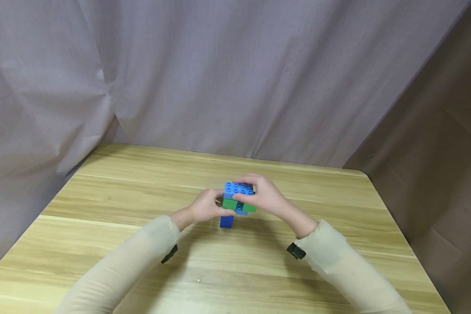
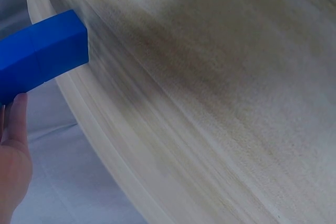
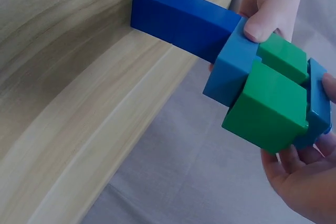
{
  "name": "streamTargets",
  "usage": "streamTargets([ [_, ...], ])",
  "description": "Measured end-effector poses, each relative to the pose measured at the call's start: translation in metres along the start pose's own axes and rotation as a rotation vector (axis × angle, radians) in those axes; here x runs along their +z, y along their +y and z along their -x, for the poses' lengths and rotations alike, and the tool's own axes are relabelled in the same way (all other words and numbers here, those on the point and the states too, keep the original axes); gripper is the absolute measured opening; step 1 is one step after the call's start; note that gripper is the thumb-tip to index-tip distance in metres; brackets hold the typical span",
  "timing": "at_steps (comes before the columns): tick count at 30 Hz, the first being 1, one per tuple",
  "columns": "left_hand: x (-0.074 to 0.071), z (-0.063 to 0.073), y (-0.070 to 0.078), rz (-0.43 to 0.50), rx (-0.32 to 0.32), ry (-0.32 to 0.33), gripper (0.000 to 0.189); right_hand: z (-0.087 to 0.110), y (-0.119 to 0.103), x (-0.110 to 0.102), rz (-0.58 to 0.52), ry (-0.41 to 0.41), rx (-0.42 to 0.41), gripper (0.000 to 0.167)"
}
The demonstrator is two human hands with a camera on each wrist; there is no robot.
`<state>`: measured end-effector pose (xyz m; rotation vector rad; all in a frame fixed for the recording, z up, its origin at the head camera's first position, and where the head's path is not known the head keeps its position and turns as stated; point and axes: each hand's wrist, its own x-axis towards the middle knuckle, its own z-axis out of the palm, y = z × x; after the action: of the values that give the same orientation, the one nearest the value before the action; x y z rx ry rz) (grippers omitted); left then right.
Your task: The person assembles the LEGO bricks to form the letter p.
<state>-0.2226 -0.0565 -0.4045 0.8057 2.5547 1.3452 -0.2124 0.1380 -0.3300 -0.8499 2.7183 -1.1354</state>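
Note:
A stack of toy building bricks stands over the table, held by both hands. Its base is a dark blue column (image 3: 184, 22) with a faint seam. Above it sits a lighter blue brick (image 3: 231, 69), then two green bricks (image 3: 270, 106) with a gap between them. A studded blue brick (image 1: 238, 189) tops the stack. My left hand (image 1: 208, 205) grips the lighter blue brick from the left, thumb on its side. My right hand (image 1: 264, 195) holds the top brick between thumb and fingers. In the left wrist view, fingers (image 2: 20, 116) reach the dark blue column.
The wooden table (image 1: 133, 183) has its far edge against a grey curtain (image 1: 204, 78). A darker curtain (image 1: 435, 183) hangs on the right. A tiny pale speck (image 1: 199, 280) lies near the front of the table.

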Motion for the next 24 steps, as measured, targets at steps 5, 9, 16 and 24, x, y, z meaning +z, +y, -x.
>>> streamTargets([
  [5,0.001,-0.001,0.000,-0.001,0.017,0.005,0.040,-0.001,0.001,0.001,0.027,0.032,0.018,0.043],
  [9,0.000,-0.002,-0.001,-0.004,0.017,0.005,0.041,-0.002,0.002,0.001,0.037,0.037,0.020,0.044],
  [16,0.000,-0.003,-0.003,-0.012,0.039,0.006,0.042,-0.002,-0.003,-0.001,0.092,0.011,-0.010,0.042],
  [24,0.001,-0.002,-0.003,-0.011,0.028,0.007,0.041,0.000,-0.011,-0.002,0.237,-0.033,-0.068,0.043],
])
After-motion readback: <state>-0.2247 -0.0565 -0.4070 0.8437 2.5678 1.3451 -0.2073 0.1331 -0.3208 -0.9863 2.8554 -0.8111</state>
